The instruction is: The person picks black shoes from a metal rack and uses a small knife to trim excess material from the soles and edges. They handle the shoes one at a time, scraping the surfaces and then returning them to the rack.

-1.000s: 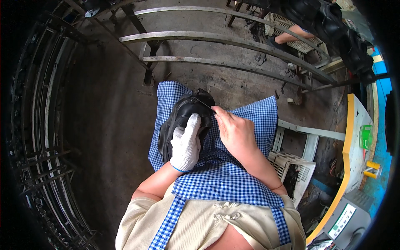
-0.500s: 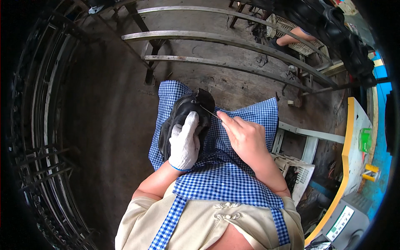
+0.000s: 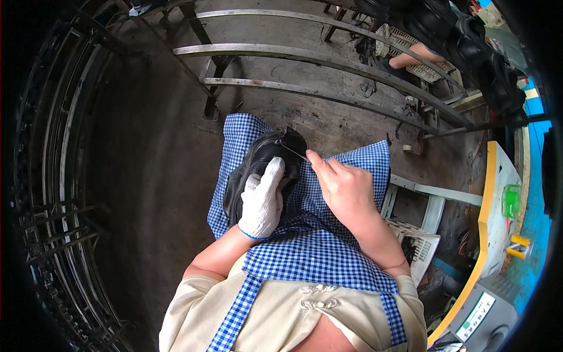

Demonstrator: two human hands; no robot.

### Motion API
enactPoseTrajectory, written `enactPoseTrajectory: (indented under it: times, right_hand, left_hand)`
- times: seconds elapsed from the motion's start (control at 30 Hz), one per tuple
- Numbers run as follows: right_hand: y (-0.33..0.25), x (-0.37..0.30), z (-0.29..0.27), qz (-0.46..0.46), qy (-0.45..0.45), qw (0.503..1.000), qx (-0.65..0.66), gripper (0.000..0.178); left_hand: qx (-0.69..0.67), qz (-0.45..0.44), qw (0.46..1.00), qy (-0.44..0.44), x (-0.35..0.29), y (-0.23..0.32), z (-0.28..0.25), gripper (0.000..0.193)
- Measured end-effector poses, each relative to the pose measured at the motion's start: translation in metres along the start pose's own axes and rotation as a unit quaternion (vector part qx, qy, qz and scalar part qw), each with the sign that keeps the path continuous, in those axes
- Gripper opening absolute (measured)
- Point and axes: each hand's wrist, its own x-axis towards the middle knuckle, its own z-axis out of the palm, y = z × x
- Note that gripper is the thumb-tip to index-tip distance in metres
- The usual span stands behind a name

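A black shoe (image 3: 254, 154) of soft, dark material lies across my lap on a blue-and-white checked apron (image 3: 322, 252). My left hand (image 3: 261, 205), in a white knitted glove, is wrapped over the shoe, with the thumb pressed along its top. My bare right hand (image 3: 350, 190) pinches a thin metal tool like an awl (image 3: 295, 152). The tool's slim shaft runs up and left, and its tip meets the far end of the shoe. Its handle is hidden in my fingers, and the exact tip is hard to make out.
Metal rails (image 3: 328, 58) cross ahead of me, and a dark rack (image 3: 64, 176) stands at left. Black shoes (image 3: 463, 53) hang at upper right, near another person's leg (image 3: 415, 56). At right are a yellow-edged table (image 3: 485, 223), a grey box (image 3: 489, 308) and a white crate (image 3: 419, 249).
The tool and right fingertips have shifted slightly away from me, with the tip now farther up the shoe's far end. That end has tilted a little. The left hand keeps its grip.
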Motion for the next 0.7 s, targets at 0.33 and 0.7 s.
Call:
enactPoseTrajectory:
  times: [0.33, 0.7]
  right_hand:
    - [-0.001, 0.005, 0.012, 0.04, 0.03, 0.998, 0.046, 0.026]
    - [-0.006, 0.007, 0.02, 0.08, 0.033, 0.99, 0.114, 0.023]
  left_hand:
    - [-0.019, 0.034, 0.999, -0.035, 0.001, 0.0, 0.006, 0.025]
    - [0.011, 0.034, 0.999, -0.01, -0.001, 0.001, 0.008, 0.023]
